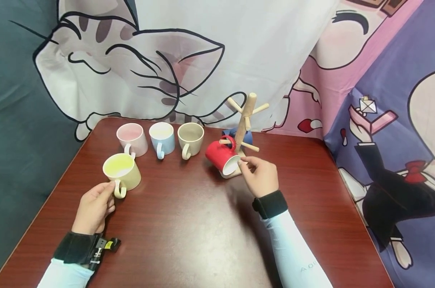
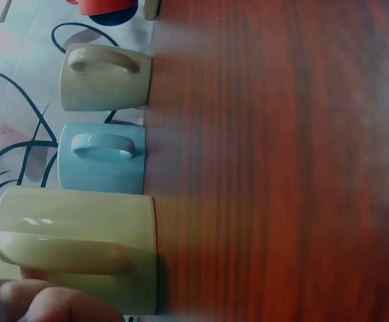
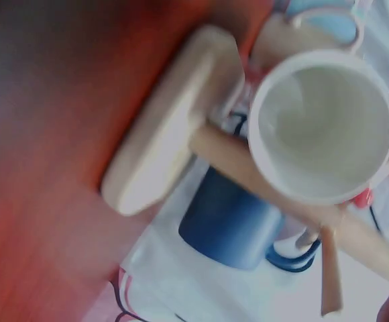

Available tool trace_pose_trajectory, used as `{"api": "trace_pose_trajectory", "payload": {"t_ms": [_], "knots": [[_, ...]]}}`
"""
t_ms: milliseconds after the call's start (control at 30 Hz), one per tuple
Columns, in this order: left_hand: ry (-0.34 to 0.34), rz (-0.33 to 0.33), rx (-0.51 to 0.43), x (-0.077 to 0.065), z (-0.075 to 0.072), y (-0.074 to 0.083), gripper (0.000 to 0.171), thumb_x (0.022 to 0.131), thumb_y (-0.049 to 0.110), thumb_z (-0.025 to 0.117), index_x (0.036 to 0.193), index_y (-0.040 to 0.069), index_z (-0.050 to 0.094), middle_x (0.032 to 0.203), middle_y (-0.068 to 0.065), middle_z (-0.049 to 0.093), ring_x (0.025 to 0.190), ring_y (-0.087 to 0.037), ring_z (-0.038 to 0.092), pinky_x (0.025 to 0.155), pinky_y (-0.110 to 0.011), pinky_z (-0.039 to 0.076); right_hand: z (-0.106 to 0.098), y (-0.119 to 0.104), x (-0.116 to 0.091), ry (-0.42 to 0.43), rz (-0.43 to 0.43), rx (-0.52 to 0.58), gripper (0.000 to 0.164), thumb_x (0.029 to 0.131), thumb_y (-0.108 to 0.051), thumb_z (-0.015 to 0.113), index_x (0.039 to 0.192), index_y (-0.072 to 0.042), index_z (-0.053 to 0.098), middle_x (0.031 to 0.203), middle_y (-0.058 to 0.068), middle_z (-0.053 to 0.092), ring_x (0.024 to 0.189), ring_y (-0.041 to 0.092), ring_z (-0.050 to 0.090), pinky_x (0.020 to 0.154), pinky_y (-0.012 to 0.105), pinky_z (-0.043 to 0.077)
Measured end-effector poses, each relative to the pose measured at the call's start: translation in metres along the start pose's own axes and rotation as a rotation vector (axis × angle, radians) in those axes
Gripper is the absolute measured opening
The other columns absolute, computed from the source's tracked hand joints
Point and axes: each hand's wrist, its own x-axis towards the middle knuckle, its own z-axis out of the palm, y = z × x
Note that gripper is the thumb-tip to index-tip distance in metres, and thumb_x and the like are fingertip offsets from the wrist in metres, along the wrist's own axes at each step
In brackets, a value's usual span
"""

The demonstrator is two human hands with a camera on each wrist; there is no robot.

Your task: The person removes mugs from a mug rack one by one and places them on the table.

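My left hand (image 1: 93,208) pinches the handle of a yellow mug (image 1: 129,178), which stands upright with its base right at the tabletop; in the left wrist view a fingertip shows behind the handle. A red mug (image 1: 217,155) hangs by its handle from a lower peg of a wooden mug tree (image 1: 249,106), tilted, its white mouth facing down and toward me. My right hand (image 1: 262,176) is beside that mouth, fingertips right at the rim in the head view. The right wrist view shows the white inside of the red mug (image 3: 322,127), with part of the hand at the right edge.
Behind the yellow mug stand a pink mug (image 1: 132,140), a light blue mug (image 1: 162,140) and a beige mug (image 1: 191,140) in a row. A dark blue mug (image 3: 231,218) hangs on the tree's far side. Printed cloth (image 1: 268,60) hangs behind the brown table (image 1: 188,232).
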Motion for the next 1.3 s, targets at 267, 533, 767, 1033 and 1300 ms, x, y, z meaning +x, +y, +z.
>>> {"api": "trace_pose_trajectory", "payload": {"t_ms": [267,533,767,1033,1300], "knots": [[0.024,0.169,-0.197,-0.011,0.018,0.021,0.023,0.116,0.014,0.056,0.095,0.006,0.052,0.064,-0.002,0.031,0.054,-0.024,0.013,0.052,-0.039,0.008,-0.001,0.002,0.03,-0.089,0.136,-0.048,0.027,0.103,-0.032,0.079,0.115,-0.009,0.086,0.083,0.006,0.077,0.074,0.025,0.067,0.063,0.04,0.051],[-0.221,0.239,-0.326,-0.009,0.057,0.041,0.029,0.119,0.01,0.045,0.091,0.004,0.051,0.068,-0.007,0.017,0.055,-0.023,0.007,0.052,-0.035,0.003,0.012,-0.001,0.044,-0.103,0.222,-0.105,0.036,0.101,-0.042,0.078,0.119,-0.012,0.086,0.086,0.005,0.079,0.076,0.027,0.07,0.061,0.042,0.054],[-0.339,0.127,-0.372,0.003,0.089,0.038,0.027,0.12,0.013,0.044,0.101,0.006,0.061,0.068,-0.005,0.016,0.056,-0.022,0.005,0.053,-0.032,0.003,0.019,-0.008,0.051,-0.118,0.244,-0.157,0.039,0.101,-0.045,0.079,0.119,-0.011,0.086,0.087,0.006,0.079,0.078,0.029,0.073,0.065,0.046,0.058],[-0.355,0.05,-0.287,0.008,0.114,0.026,0.023,0.119,0.012,0.046,0.106,0.002,0.063,0.068,-0.005,0.019,0.057,-0.021,0.009,0.054,-0.033,0.008,0.028,-0.014,0.055,-0.117,0.247,-0.157,0.038,0.101,-0.042,0.08,0.116,-0.008,0.086,0.084,0.007,0.078,0.077,0.028,0.071,0.065,0.045,0.058],[-0.366,0.017,-0.237,0.007,0.122,0.02,0.024,0.119,0.013,0.046,0.105,0.003,0.062,0.065,-0.001,0.023,0.056,-0.018,0.014,0.054,-0.031,0.012,0.031,-0.014,0.056,-0.115,0.235,-0.15,0.032,0.103,-0.037,0.078,0.111,-0.007,0.085,0.076,0.007,0.071,0.071,0.028,0.066,0.063,0.044,0.056]]}}
